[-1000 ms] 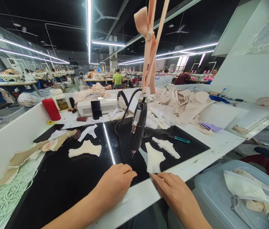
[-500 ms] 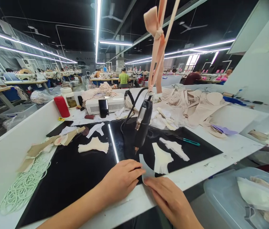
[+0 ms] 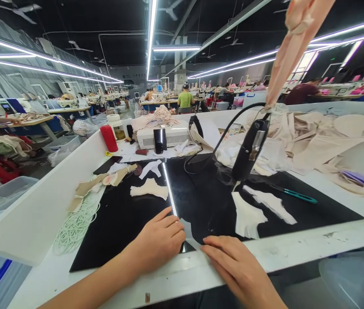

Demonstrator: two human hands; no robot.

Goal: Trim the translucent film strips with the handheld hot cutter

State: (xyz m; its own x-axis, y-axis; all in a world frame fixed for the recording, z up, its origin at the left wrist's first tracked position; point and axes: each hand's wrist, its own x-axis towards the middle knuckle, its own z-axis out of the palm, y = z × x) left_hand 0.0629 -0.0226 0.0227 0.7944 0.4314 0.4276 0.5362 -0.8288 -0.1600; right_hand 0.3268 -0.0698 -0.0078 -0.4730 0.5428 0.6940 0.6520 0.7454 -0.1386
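My left hand (image 3: 160, 238) rests on the black mat (image 3: 120, 223) with its fingers curled together, their tips pressing a thin pale grey piece (image 3: 188, 231). My right hand (image 3: 230, 262) lies flat on the table's white front edge, fingers stretched, with its fingertips at the near edge of that piece. A black hand-held tool (image 3: 249, 150) hangs tip-down over the mat from a pink ribbon (image 3: 294, 43), to the right of and beyond both hands. A white cut fabric piece (image 3: 248, 216) lies just right of the thin piece.
More white pieces (image 3: 272, 204) (image 3: 149, 189) and a green-handled tool (image 3: 294, 195) lie on the mat. A coil of pale cord (image 3: 75, 223), a red bottle (image 3: 108, 138), a white box unit (image 3: 172, 135) and heaped beige fabric (image 3: 313, 137) surround it. Other people work at distant tables.
The view has swung left, so the hanging tool now sits further right. Both hands have come closer together at the mat's front edge, on the thin piece.
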